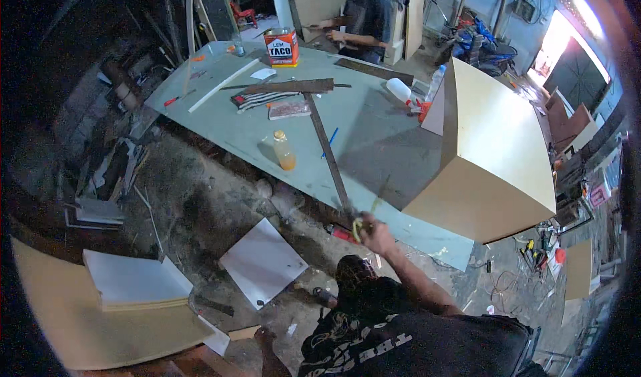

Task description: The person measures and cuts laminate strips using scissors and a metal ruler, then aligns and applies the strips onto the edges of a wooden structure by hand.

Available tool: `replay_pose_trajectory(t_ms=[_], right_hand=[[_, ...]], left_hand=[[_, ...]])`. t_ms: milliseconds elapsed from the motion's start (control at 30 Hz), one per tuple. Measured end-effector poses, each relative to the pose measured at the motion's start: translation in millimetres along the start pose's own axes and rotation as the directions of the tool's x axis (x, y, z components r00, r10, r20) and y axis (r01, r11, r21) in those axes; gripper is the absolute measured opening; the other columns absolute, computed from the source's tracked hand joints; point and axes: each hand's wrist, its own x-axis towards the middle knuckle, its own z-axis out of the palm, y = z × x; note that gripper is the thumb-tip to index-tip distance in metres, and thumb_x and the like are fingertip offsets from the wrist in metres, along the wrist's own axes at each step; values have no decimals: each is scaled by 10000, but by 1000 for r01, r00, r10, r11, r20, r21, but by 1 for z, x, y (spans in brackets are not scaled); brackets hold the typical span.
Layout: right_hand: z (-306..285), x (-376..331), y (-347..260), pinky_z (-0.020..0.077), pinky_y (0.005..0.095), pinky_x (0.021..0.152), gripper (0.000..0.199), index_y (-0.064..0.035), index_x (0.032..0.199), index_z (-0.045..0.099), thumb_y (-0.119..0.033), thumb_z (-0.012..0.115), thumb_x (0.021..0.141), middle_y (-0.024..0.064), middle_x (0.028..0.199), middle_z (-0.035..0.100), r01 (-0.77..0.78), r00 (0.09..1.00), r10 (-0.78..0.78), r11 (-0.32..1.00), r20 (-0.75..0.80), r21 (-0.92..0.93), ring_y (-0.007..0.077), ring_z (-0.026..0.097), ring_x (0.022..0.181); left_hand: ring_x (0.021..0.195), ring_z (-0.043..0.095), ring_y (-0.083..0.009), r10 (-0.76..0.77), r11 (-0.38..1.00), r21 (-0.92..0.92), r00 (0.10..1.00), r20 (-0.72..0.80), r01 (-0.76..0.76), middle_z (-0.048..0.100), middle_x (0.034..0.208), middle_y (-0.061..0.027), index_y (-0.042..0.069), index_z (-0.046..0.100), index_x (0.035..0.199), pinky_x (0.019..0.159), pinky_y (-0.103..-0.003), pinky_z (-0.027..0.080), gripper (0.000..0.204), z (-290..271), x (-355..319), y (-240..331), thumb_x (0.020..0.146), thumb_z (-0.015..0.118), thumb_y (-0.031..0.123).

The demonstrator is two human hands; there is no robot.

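Observation:
My right hand [378, 237] is over the near edge of the pale green table [227, 126], closed on a yellow-green tape measure [360, 229]. A thin stretch of blade [384, 191] seems to rise from it; motion blurs this part. Just beyond that hand, a long dark strip [325, 143] runs away across the tabletop. My left hand [265, 337] hangs low at my other side, beside the end of a pale wooden strip [244, 333]. Its fingers are too dark to make out. To the right stands a large cream box-shaped panel piece [494, 150].
On the table are an orange-red can [281, 48], an amber-filled bottle [284, 151], a blue pen [330, 142] and a white bottle [399, 90]. Another person [367, 18] stands at the far side. A white square panel [264, 262] and stacked boards [137, 280] lie left.

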Motion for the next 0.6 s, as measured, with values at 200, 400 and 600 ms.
replay_pose_trajectory(t_ms=[200, 400, 600], right_hand=[[-7, 85, 57, 510, 503, 960, 580, -19, 1347, 557, -154, 719, 806, 265, 1243, 639, -12, 945, -61, 975, -322, -221, 474, 615, 1122], [0, 161, 19, 464, 500, 1022, 533, -24, 1306, 566, -198, 720, 826, 245, 1255, 609, -192, 972, 113, 885, -204, -425, 468, 548, 1202], [69, 277, 23, 502, 512, 949, 724, -22, 1399, 469, -299, 768, 800, 230, 1169, 612, -125, 973, 77, 968, -219, -217, 444, 591, 1111]], left_hand=[[579, 618, -204, -103, 980, 167, 995, -14, 104, 670, 751, -83, 34, 691, 961, 477, -339, 508, 176, 13, 58, 24, 919, 662, 203], [622, 646, -203, -206, 976, -41, 973, 104, 212, 690, 798, -103, 37, 673, 1067, 510, -333, 525, 201, 107, 53, 25, 933, 662, 185], [665, 674, -201, -162, 963, -181, 964, 210, 201, 709, 844, -123, 40, 655, 1174, 544, -326, 542, 262, 142, 96, 80, 946, 663, 168]])
